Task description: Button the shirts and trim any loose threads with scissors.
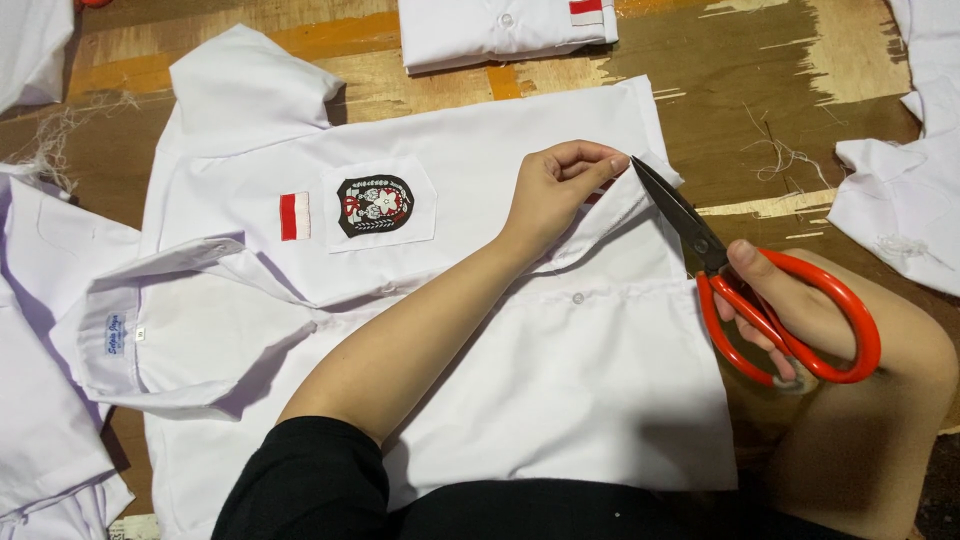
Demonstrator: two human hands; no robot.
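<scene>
A white short-sleeved shirt (520,380) lies flat on the wooden floor, collar to the left, with a black crest patch (375,204) and a small red-and-white patch (294,216) on its pocket side. My left hand (555,190) pinches the shirt's front edge near the hem, lifting the fabric a little. My right hand (775,300) grips red-handled scissors (745,290), their dark blades pointing up-left, the tip right at my left fingertips. Whether a thread is between the blades is too small to tell.
A folded white shirt (505,30) lies at the top. More white shirts are piled at the left (40,380) and at the right edge (900,200). Loose thread scraps (785,155) lie on the worn wooden floor (760,80). My bare knee (880,440) is at lower right.
</scene>
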